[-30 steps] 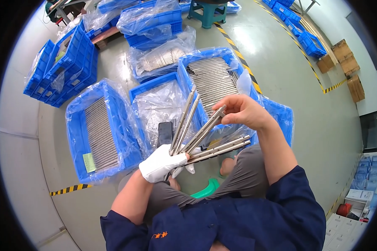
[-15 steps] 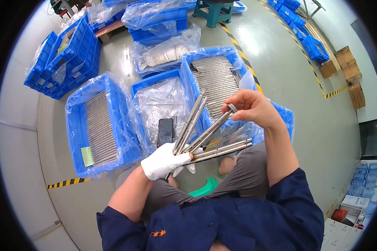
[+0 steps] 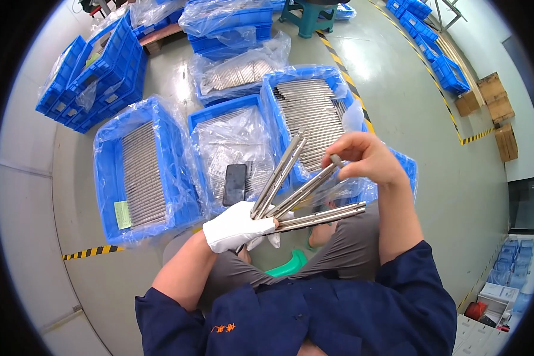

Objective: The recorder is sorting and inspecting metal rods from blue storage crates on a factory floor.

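My left hand [image 3: 234,228], in a white glove with the thumb tip bare, is closed round a fanned bunch of slim metal rails [image 3: 277,178]. They spread from the palm in separate groups, some up toward the crates, others out to the right over my knee. My bare right hand [image 3: 365,159] pinches a small grey round piece [image 3: 336,160] between thumb and fingers, at the far end of the middle rails. Whether that piece touches the rail end or sits on it, I cannot tell. Just beyond lies a blue crate [image 3: 271,98] full of similar rails in rows.
A plastic-lined blue crate [image 3: 104,178] of rails stands at the left. A black phone [image 3: 235,184] rests on the plastic over the middle crate. Stacked crates [image 3: 115,89] rise at the far left. A green stool [image 3: 307,21] stands at the back; a green seat edge [image 3: 291,264] shows between my legs.
Both hands and the rails sit slightly further right in the picture. The round piece is turned differently in my right fingers, still by the rail ends. The whole view has shifted a little.
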Demonstrator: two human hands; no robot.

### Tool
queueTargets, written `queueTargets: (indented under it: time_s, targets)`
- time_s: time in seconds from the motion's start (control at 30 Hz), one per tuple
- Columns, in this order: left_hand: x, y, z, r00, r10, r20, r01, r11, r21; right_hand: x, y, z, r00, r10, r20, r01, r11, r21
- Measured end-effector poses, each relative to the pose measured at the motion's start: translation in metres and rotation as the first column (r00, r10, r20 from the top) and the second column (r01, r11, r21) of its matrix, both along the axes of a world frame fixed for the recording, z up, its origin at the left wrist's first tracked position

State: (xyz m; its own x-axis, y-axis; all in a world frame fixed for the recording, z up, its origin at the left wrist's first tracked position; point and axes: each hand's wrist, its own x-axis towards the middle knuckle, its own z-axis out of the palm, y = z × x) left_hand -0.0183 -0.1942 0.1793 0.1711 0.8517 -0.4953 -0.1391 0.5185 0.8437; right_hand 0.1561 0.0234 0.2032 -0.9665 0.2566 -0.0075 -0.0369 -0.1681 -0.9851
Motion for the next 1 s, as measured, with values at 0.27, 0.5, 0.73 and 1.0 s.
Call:
queueTargets:
  time_s: [0.27, 0.5, 0.73, 1.0]
  targets:
    - [0.002, -0.002, 0.001, 0.979, -0.115, 0.167, 0.127, 0.990, -0.064, -0.018, 0.005, -0.019, 0.989, -0.026, 0.147, 0.053, 0.981, -0.186]
    - [0.004, -0.001, 0.001, 0.972, -0.159, 0.175, 0.170, 0.984, -0.045, -0.014, 0.002, -0.011, 0.988, -0.011, 0.155, 0.046, 0.975, -0.220]
    - [0.007, 0.001, 0.000, 0.967, -0.152, 0.205, 0.169, 0.984, -0.064, -0.012, -0.001, -0.019, 0.973, 0.036, 0.228, -0.011, 0.994, -0.109]
    - [0.009, -0.001, -0.001, 0.964, -0.196, 0.178, 0.210, 0.976, -0.063, -0.009, 0.005, -0.008, 0.996, -0.081, 0.035, 0.085, 0.987, -0.135]
